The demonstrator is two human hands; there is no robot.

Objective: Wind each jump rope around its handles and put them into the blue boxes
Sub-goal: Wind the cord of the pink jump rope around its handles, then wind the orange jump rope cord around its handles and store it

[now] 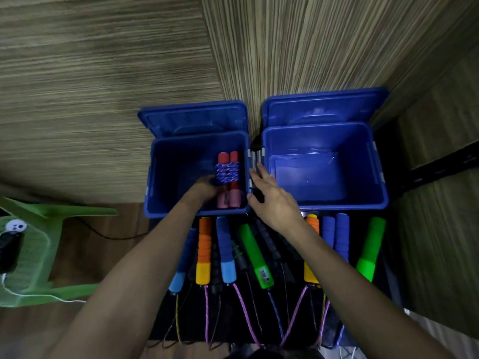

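jump rope handles (pixel 225 251) lie nearest, side by side on a dark table (pixel 290 317): light-blue and blue, orange and yellow, green, with pink, purple and yellowish cords trailing toward the near edge. more handles sit to the right, among them a blue pair (pixel 337 235) and a bright green one (pixel 369 248).

both bare forearms reach over them. the right hand (pixel 274 200) is spread flat, fingers straight and loose, holding nothing, hovering above the gap between the two boxes with fingertips at the left box's right rim. the left hand (pixel 207 189) is down inside the left blue box (pixel 160 203), fingers curled against the wound rope bundle (pixel 228 181); whether it fully grips it i cannot tell for sure, but the fingers wrap its side.

that bundle, two red-pink handles bound together by blue-and-white cord, lies along the box's right wall. the right blue box (pixel 378 177) stands just beside, open. both lids (pixel 194 116) are tipped back against the striped wooden wall (pixel 311 47). a green plastic chair (pixel 33 250) is off to the left.
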